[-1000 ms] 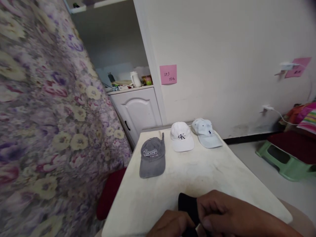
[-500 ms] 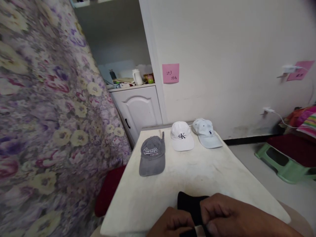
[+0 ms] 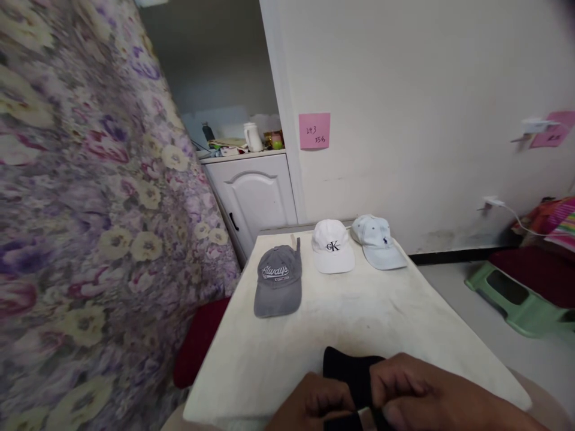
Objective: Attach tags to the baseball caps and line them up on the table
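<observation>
At the bottom edge both my hands close on a black cap (image 3: 348, 370) lying at the near end of a white table (image 3: 359, 317). My left hand (image 3: 309, 404) pinches its lower part with curled fingers. My right hand (image 3: 417, 395) grips it from the right, fingers pressed together over a small pale piece at the cap's back. Three more caps sit in a row at the table's far end: a grey one with white lettering (image 3: 278, 281), a white one with a black logo (image 3: 333, 246) and a pale blue one (image 3: 377, 242).
A flowered curtain (image 3: 90, 209) hangs along the left. Behind it stands a white cabinet (image 3: 251, 194) with a jug and small items on top. A pink note (image 3: 314, 130) sticks to the wall. A green stool (image 3: 516, 296) and a dark red cushion (image 3: 200, 344) lie on the floor.
The view has drifted slightly to the left. My fingers have shifted a little on the black cap; the three caps at the far end have not moved.
</observation>
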The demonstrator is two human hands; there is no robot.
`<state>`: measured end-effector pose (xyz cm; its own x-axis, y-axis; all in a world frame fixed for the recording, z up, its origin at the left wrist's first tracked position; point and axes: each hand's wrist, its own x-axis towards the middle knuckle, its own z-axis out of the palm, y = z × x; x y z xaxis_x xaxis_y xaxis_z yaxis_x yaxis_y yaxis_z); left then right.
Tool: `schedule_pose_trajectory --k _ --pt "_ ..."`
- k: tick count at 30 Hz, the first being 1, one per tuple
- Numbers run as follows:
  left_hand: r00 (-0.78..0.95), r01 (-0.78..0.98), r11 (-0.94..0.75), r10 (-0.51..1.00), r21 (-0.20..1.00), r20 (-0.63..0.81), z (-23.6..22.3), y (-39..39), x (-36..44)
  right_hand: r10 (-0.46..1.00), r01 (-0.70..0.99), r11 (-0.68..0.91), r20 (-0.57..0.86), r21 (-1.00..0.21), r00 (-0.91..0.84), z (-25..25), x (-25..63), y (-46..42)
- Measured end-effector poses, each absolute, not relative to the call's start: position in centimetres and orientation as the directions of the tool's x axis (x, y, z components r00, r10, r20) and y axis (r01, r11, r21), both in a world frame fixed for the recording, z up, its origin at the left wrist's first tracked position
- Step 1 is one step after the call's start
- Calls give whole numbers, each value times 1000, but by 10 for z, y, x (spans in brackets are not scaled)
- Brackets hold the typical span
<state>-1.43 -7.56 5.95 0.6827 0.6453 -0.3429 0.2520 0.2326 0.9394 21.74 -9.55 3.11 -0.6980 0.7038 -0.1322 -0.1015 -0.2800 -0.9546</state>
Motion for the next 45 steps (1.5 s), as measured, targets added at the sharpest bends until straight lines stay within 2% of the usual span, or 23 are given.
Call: schedule_pose_trajectory --k 5,16,22,30,39,45 --pt "680 304 210 635 929 -366 54 -74 -13 725 -23 -288 -202 -957 -659 32 215 -97" --pt "709 208 216 639 954 -299 54 -74 -14 702 -103 -307 -152 -946 -696 29 216 -95" --pt "701 201 302 620 932 -352 48 -72 -18 702 -100 -312 -158 -945 -694 19 215 -93" --pt "688 227 290 628 930 -364 50 -73 -15 721 -50 -277 -173 -959 -671 16 213 -94" --pt "724 196 209 628 958 -285 39 -72 -19 703 -31 -281 -184 -959 -687 25 215 -95" --pt "747 152 236 609 960 -268 31 -72 -28 688 26 -259 -203 -965 -697 22 217 -93"
